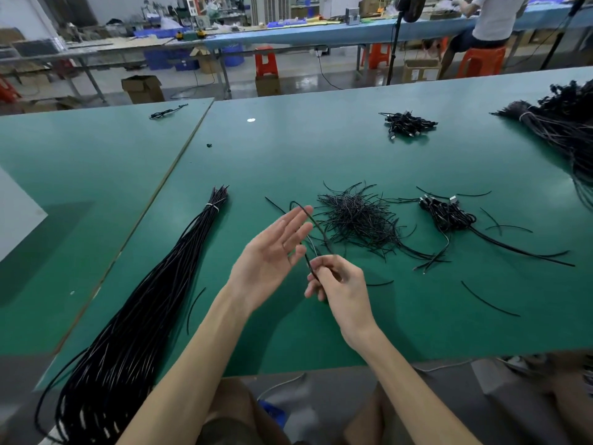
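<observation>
Right hand pinching black wire, left hand open — fingers straight

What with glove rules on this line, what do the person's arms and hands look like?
The left hand and right hand are bare: no gloves, rings or watch show. The left forearm and right forearm are bare too, no sleeve in view.

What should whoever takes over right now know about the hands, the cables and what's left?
Left hand: open, palm up, thin black wire looped over its fingertips.
Right hand: pinches that same wire.
Heap of short wires: on the green table, just beyond the hands.
Long cable bundle: left, banded near its far end.
Coiled plug cables: right of the heap; a small far pile behind.
Done: apparently those coils.
Left: likely the long bundle.
</observation>
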A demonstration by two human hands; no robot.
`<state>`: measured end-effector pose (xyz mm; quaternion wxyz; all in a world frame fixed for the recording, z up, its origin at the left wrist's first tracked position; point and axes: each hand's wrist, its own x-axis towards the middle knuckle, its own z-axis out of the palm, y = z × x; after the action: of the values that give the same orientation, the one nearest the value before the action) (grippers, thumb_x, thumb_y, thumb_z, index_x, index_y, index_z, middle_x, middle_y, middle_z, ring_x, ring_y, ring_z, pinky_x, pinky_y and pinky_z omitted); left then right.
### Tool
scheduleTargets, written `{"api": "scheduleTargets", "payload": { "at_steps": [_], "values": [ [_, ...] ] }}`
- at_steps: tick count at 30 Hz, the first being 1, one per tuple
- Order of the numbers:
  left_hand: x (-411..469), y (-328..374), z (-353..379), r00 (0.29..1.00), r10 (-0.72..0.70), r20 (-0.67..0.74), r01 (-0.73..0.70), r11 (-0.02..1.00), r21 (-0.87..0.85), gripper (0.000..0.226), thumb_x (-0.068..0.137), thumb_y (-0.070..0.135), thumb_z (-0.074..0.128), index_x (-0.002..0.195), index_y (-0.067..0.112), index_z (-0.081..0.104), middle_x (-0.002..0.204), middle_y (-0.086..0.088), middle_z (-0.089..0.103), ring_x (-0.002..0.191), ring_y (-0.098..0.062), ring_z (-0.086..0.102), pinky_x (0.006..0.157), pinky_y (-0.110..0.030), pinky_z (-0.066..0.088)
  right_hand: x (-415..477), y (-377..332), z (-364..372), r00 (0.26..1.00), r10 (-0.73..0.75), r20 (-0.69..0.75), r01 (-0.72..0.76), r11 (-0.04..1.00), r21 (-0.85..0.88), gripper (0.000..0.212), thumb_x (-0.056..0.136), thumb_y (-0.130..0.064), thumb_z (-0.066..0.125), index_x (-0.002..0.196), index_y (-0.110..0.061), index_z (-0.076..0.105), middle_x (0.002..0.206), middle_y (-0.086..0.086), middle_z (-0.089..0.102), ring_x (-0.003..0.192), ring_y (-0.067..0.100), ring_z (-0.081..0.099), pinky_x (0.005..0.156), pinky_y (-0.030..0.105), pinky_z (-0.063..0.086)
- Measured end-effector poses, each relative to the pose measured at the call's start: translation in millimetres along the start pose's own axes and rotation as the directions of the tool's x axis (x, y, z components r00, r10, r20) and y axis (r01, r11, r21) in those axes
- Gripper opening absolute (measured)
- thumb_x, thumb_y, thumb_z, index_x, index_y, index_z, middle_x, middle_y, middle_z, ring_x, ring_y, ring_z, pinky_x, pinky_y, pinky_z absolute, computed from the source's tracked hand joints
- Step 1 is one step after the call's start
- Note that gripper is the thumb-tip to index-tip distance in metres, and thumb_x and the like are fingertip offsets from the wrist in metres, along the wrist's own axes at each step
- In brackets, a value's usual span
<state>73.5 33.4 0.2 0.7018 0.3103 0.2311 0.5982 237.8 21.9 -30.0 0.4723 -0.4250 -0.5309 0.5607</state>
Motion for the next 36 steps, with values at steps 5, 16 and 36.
{"api": "scheduleTargets", "payload": {
  "at_steps": [5,16,36],
  "values": [
    [9,-7,-21,0.988,0.106,-0.113,-0.105,0.994,0.012,0.048,0.108,0.016,0.048,0.155,0.016,0.036,0.155,-0.001,0.051,0.139,-0.028,0.052,0.098,-0.032,0.054,-1,1,-1,1.0,0.004,0.013,-0.004,0.999,-0.033,0.026,0.092,0.0,0.052,0.085,-0.016,0.072,0.059,0.001,0.064,0.054,0.014,0.058,0.055,0.019,0.045],
    [18,-13,-35,0.754,0.444,-0.484,-0.124,0.82,0.559,0.027,0.096,-0.013,0.051,0.106,0.004,0.069,0.1,-0.01,0.067,0.085,-0.015,0.067,0.069,-0.026,0.057,-4,-3,-2,0.999,0.02,0.04,-0.02,1.0,0.013,0.036,0.095,0.001,0.051,0.084,-0.023,0.075,0.074,-0.003,0.069,0.058,0.014,0.066,0.051,0.019,0.045],
    [7,-16,-36,0.53,0.556,-0.64,-0.034,0.769,0.639,0.013,0.102,0.008,0.043,0.105,0.011,0.055,0.112,-0.015,0.067,0.072,-0.022,0.077,0.088,-0.041,0.056,3,-10,-12,0.985,0.172,0.02,-0.143,0.747,0.649,0.022,0.1,0.008,0.052,0.104,0.003,0.073,0.087,0.013,0.072,0.075,0.022,0.073,0.068,0.023,0.059]
  ]
}}
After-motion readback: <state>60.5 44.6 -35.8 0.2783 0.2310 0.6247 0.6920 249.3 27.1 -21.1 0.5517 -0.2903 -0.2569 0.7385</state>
